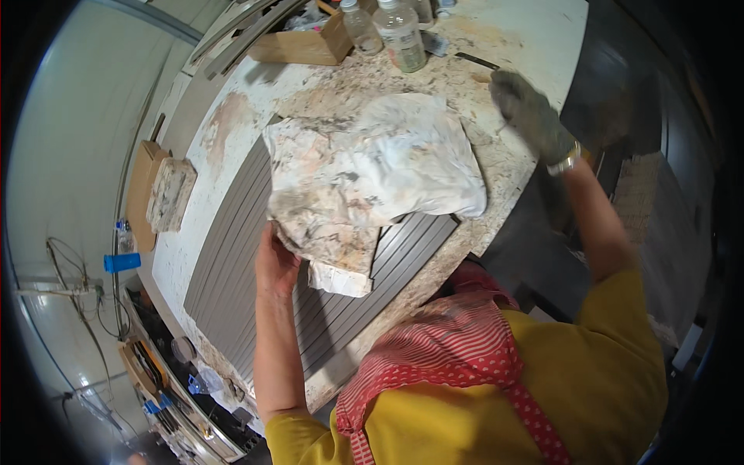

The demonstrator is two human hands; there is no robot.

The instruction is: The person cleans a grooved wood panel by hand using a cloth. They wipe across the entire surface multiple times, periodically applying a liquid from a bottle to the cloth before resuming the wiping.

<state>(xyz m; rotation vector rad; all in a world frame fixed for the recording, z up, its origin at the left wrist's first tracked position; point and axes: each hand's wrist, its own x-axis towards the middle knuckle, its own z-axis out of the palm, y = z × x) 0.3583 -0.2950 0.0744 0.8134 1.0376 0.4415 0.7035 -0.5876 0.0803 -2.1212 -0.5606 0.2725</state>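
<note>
A stained white cloth (333,178) lies bunched over a grey ribbed panel (225,232) on the worktable. My bare left hand (277,262) grips the cloth at its lower left edge, with some of the fingers hidden under it. A folded white piece (339,279) sticks out below the cloth, beside that hand. Off to the right, my right hand (531,112) wears a dark work glove and is out over the table's edge, blurred by motion. Its fingertips come close to a thin dark strip (477,60); whether they touch it is unclear.
Clear plastic bottles (401,39) and an open cardboard box (302,46) stand at the far side of the smeared white table (511,178). A stained block (172,194) sits at the left edge. Below left is a shelf with tools (159,411).
</note>
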